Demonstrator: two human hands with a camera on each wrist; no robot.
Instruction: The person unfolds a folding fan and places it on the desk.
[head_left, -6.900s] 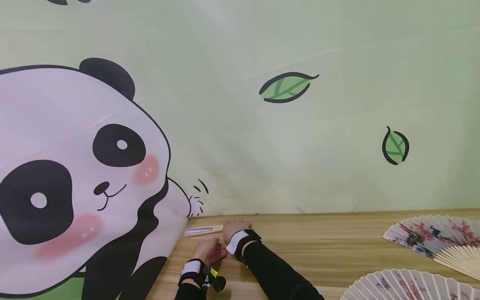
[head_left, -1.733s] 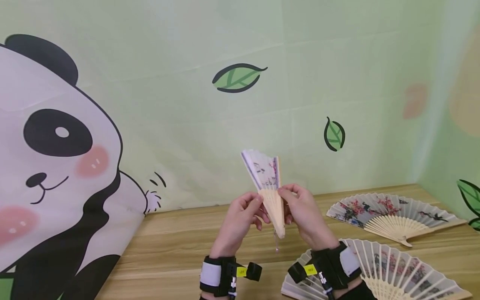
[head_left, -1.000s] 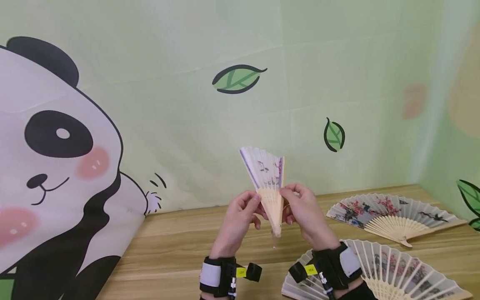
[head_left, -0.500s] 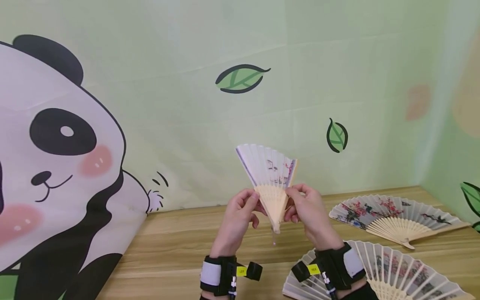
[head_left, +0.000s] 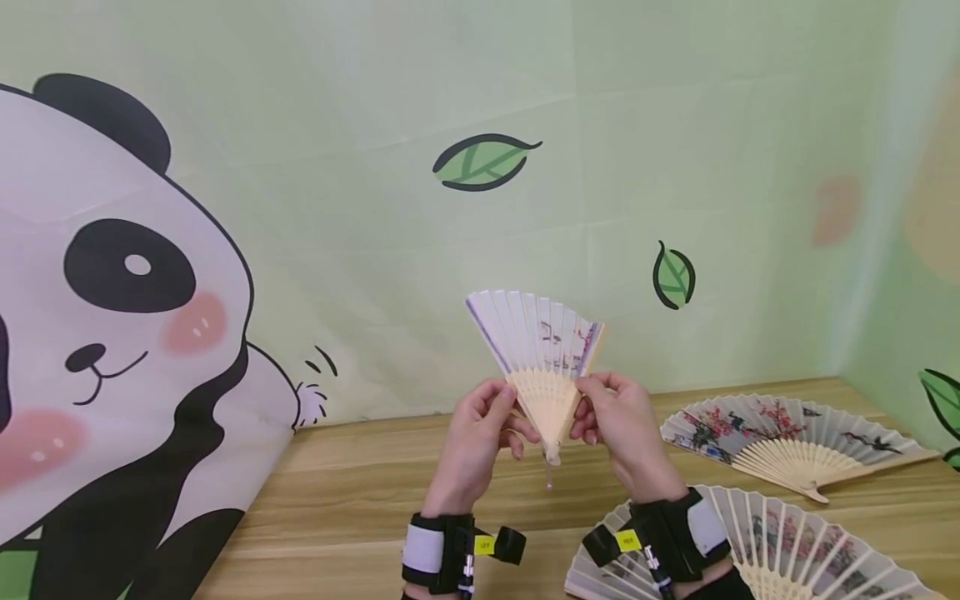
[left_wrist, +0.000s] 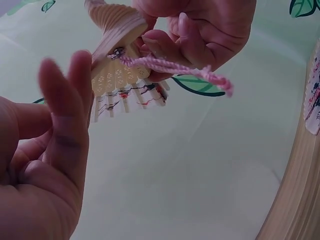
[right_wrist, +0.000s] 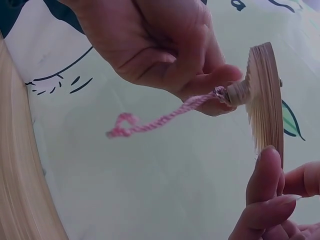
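Observation:
A folding fan [head_left: 546, 350], partly spread, is held up above the wooden table in the head view. Its leaf is white with a purple edge and red blossoms; its ribs are pale wood. My left hand [head_left: 476, 442] pinches the left outer rib between thumb and fingers. On the other side, my right hand [head_left: 626, 433] pinches the right outer rib. From the pivot dangles a pink twisted cord [right_wrist: 165, 117], plain in both wrist views. The left wrist view shows pierced flower patterns on the ribs [left_wrist: 117, 75].
Two spread fans lie on the table [head_left: 337, 508] at the right: one farther back [head_left: 798, 454], one nearer [head_left: 810, 550], partly behind my right wrist. A green cloth backdrop [head_left: 360, 208] with a printed panda [head_left: 150, 375] rises behind the table and along its right side.
Earlier, the fan lay folded on the table near both hands. It was then lifted and barely spread; over the last second its ribs have fanned wider as my hands moved slightly apart.

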